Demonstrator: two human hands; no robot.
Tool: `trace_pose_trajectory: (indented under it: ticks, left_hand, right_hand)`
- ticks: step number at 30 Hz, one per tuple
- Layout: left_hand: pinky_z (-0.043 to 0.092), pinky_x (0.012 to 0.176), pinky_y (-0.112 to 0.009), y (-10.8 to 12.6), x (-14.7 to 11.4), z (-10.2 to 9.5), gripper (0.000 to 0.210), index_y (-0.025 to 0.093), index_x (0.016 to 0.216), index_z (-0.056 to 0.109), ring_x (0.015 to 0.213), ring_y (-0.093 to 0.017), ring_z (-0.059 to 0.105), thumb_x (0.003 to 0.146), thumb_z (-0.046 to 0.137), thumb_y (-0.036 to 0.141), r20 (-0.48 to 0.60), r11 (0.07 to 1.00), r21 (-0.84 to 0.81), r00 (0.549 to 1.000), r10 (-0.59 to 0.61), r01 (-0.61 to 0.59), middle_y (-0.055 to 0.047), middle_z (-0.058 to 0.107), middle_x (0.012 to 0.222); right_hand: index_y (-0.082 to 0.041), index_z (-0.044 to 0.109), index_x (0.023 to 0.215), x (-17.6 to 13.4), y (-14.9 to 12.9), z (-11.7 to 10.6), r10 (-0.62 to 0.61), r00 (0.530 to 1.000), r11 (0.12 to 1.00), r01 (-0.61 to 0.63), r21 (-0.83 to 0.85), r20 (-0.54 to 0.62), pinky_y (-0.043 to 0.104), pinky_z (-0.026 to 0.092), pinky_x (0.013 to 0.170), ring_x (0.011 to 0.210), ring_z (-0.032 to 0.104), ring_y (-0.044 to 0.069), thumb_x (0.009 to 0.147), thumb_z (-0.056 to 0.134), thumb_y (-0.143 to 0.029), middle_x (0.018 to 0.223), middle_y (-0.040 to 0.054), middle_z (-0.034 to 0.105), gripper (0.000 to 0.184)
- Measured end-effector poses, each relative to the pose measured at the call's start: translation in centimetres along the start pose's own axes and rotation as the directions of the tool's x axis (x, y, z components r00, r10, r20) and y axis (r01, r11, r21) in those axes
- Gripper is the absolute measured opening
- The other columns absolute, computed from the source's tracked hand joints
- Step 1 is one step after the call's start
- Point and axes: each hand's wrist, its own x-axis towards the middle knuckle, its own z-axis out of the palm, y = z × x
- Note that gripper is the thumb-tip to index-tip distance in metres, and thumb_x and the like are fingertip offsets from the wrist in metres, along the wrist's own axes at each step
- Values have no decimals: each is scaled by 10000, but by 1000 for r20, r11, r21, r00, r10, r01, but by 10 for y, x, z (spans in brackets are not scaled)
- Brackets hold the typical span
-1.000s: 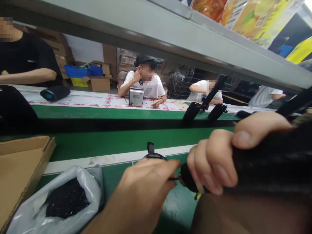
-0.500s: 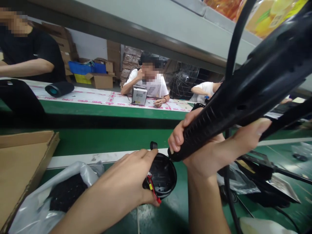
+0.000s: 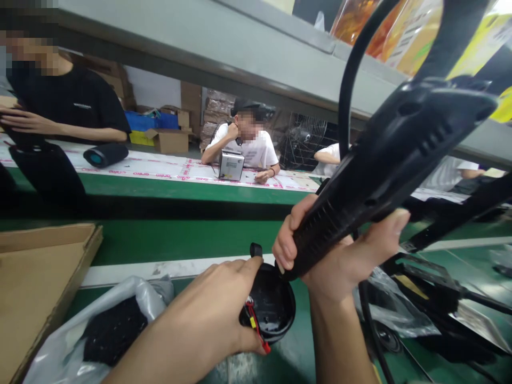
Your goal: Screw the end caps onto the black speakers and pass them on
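Observation:
My left hand [image 3: 212, 320] grips a round black plastic part [image 3: 272, 304] with red wires at its lower edge, held just above the green bench. My right hand [image 3: 340, 250] is wrapped around the ribbed handle of a black electric screwdriver [image 3: 384, 170], whose body slants up to the right with a black cable looping above it. The tool's tip sits at the upper rim of the round part.
A clear plastic bag of small black parts [image 3: 108, 330] lies at lower left beside a cardboard box [image 3: 40, 277]. Black tool stands [image 3: 436, 288] and plastic bags fill the right. Across the green conveyor [image 3: 180, 186], several people sit at the far bench, near a black speaker [image 3: 104, 154].
My right hand has pulled back from close to the camera, and the screwdriver now stands tilted up over the round part. My left hand keeps hold of that part.

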Motion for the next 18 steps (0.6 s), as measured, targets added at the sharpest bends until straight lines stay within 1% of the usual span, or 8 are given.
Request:
trace_pose_trajectory:
  ticks: [2,4,6,9,12,14,16,18]
  left_hand:
    - [512,849,-335,-2,-1,-2,769,275,1297,551,1009,-292,657,579,828,289,-7,1000,-30,1000,3,-4,-48,683,1145]
    - [518,856,-345,2,-1,-6,650,242,1269,575,997,-287,666,661,784,336,-39,998,-53,999,17,-19,-69,692,1109]
    - [528,850,-361,10,-1,-10,470,207,1223,596,966,-253,672,796,693,378,-82,997,-56,996,44,-49,-72,692,1083]
    - [544,818,-366,26,7,-10,339,172,1179,598,916,-200,673,933,550,401,-125,993,-54,988,93,-100,-66,684,1075]
    - [540,800,-306,38,20,-3,272,212,1120,639,900,-189,693,960,488,371,-136,989,-73,984,115,-126,-44,708,1055]
    - [533,808,-285,40,25,1,263,230,1040,683,898,-194,703,956,471,361,-135,988,-80,983,120,-132,-23,729,1008]
    - [526,843,-305,36,25,3,284,219,972,705,907,-196,700,962,458,359,-130,988,-80,984,120,-131,-17,736,964]
    - [516,887,-357,27,19,3,287,187,967,699,934,-195,686,969,466,356,-122,989,-73,986,116,-126,-32,730,977]
  right_hand:
    - [-160,472,766,-1,-1,-2,31,998,999,-33,43,49,230,355,347,368,398,170,803,279,-959,502,17,401,823]
    - [-155,450,773,-2,1,-6,59,992,994,-69,81,112,222,367,353,366,387,153,795,264,-970,506,15,398,837]
    - [-149,448,786,-4,6,-13,70,988,990,-86,114,141,218,388,365,370,388,143,797,244,-973,509,18,407,849]
    - [-141,457,790,-7,13,-21,53,991,983,-74,169,123,203,393,371,368,387,133,804,263,-967,505,16,415,848]
    - [-137,462,775,-8,16,-23,37,994,976,-58,210,105,198,388,360,361,379,129,819,278,-952,493,12,401,837]
    - [-134,470,772,-6,14,-19,12,994,967,-39,251,110,195,381,351,357,372,127,842,284,-931,491,14,400,821]
    - [-140,452,756,-2,10,-13,19,987,960,-62,273,159,187,357,340,345,346,120,829,290,-940,481,9,382,820]
    - [-150,408,728,2,4,-8,56,970,964,-114,241,236,180,331,336,332,316,112,762,349,-979,464,-2,354,832]
